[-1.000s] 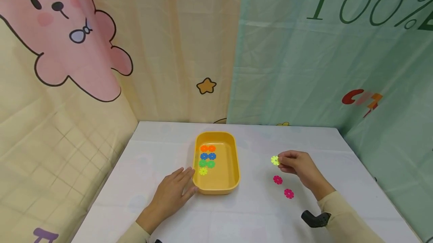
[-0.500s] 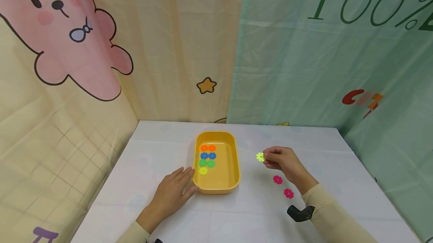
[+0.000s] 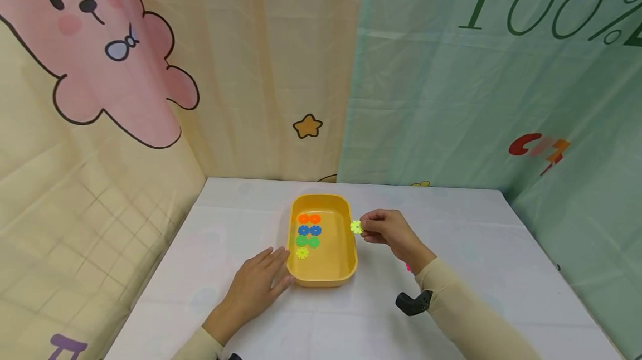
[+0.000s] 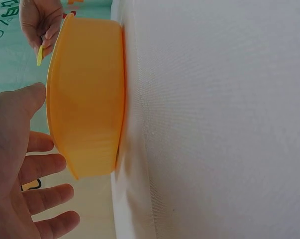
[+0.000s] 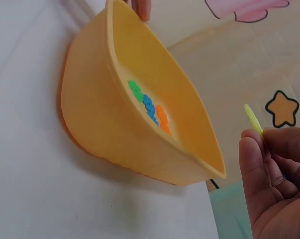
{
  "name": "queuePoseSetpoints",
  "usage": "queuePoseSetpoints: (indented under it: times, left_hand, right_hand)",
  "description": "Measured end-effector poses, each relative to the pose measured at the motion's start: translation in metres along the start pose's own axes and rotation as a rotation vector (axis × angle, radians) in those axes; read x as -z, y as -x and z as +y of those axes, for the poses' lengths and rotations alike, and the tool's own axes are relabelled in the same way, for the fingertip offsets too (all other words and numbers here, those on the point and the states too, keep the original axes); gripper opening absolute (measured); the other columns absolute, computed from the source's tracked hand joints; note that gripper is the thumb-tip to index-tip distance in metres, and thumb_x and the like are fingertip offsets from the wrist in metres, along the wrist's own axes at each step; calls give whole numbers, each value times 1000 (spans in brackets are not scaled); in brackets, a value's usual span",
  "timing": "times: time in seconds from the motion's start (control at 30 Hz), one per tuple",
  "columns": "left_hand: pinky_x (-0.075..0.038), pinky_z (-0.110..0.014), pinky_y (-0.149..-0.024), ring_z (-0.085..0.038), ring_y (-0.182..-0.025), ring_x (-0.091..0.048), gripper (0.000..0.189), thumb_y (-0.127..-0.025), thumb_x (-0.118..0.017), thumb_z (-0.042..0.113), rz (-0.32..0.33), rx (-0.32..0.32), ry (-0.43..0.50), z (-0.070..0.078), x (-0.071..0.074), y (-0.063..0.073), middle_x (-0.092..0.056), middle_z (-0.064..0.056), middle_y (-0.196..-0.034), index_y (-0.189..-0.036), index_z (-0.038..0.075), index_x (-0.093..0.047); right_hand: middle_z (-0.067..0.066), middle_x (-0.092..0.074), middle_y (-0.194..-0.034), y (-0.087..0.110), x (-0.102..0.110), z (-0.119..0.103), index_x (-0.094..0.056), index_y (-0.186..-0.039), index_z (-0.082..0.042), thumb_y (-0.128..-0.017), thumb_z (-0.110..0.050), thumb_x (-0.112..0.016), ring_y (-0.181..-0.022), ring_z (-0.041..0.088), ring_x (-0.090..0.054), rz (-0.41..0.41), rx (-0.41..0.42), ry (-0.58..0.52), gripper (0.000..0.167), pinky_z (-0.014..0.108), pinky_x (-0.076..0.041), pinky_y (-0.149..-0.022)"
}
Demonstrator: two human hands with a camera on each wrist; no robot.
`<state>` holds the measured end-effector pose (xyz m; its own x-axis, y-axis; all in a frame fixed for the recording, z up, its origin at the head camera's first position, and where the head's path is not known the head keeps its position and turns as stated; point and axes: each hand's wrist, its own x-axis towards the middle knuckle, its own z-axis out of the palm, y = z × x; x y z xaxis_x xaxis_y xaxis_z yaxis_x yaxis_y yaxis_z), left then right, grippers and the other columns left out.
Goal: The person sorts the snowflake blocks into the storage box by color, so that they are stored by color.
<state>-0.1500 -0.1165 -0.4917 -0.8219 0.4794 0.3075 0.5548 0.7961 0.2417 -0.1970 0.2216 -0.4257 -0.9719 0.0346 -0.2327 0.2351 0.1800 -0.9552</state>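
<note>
My right hand (image 3: 391,230) pinches a yellow flower-shaped disc (image 3: 356,227) between thumb and fingertips, held in the air at the right rim of a yellow tray (image 3: 346,271). The right wrist view shows that disc (image 5: 253,118) edge-on, above the rim. My left hand (image 3: 256,286) has its fingers extended, fingertips at the tray's left rim. Inside the tray, along its left side, lie two orange discs (image 3: 309,219), two blue discs (image 3: 309,230), two green discs (image 3: 307,242) and one yellow disc (image 3: 302,252).
A pink disc (image 3: 408,267) on the white table (image 3: 311,326) is mostly hidden by my right wrist. A black wrist device (image 3: 414,303) hangs below my right sleeve. Printed curtains (image 3: 281,70) stand behind the table and at both sides.
My right hand has carried the yellow disc leftward from above the pink discs to the tray's right rim. The forearm now covers most of the pink discs. My left hand stays put.
</note>
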Motion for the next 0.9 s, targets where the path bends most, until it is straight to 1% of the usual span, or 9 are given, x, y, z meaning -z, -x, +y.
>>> queuePoseSetpoints:
  times: [0.2,0.27,0.33,0.43,0.6,0.8,0.9]
  left_hand:
    - [-50,-53,-102,-31,-135,-54,63,-94,-68,51,7,-11,2,1,0,0,-60,-5,-146,-143,11,-60]
    - [-50,-53,-102,-31,-135,-54,63,-94,-68,51,7,-9,2,1,0,0,-60,-5,-146,-143,11,-60]
    - [-50,-53,-103,-32,-136,-54,63,-94,-68,51,2,-4,3,1,0,-1,-60,-5,-146,-143,11,-60]
    - [-49,-53,-104,-32,-136,-53,63,-95,-68,51,-4,1,3,1,0,-1,-60,-5,-146,-143,11,-60]
    - [-50,-54,-103,-32,-136,-54,63,-94,-68,50,2,0,4,1,0,0,-60,-5,-146,-143,12,-60]
    - [-50,-54,-103,-31,-135,-54,63,-94,-68,51,0,4,1,1,1,1,-60,-5,-146,-143,12,-60]
    - [-50,-53,-102,-31,-134,-55,62,-94,-68,51,11,-6,-3,0,0,1,-61,-5,-145,-143,12,-61]
  right_hand:
    - [14,-72,-95,-8,-21,-5,-71,-103,1,-94,-9,-71,-75,22,-71,-5,-1,27,14,31,-62,-73]
    - [13,-72,-94,-10,-28,-7,-71,-102,1,-94,-8,-71,-78,29,-72,-10,1,35,12,31,-62,-72]
    - [13,-72,-93,-11,-35,-10,-71,-101,1,-93,-8,-72,-83,36,-72,-15,0,45,11,30,-62,-72]
    - [13,-71,-91,-14,-45,-12,-71,-100,0,-94,-7,-72,-88,38,-72,-22,-3,56,10,30,-62,-72]
    - [13,-70,-87,-20,-61,-12,-72,-100,2,-94,-3,-69,-73,23,-71,-33,10,88,8,29,-62,-70]
    - [13,-67,-88,-24,-81,-15,-71,-99,3,-93,2,-67,-71,21,-71,-29,-5,171,7,29,-62,-67]
    - [13,-67,-88,-25,-89,-16,-71,-97,3,-92,5,-67,-67,18,-68,-40,-9,229,7,28,-62,-64]
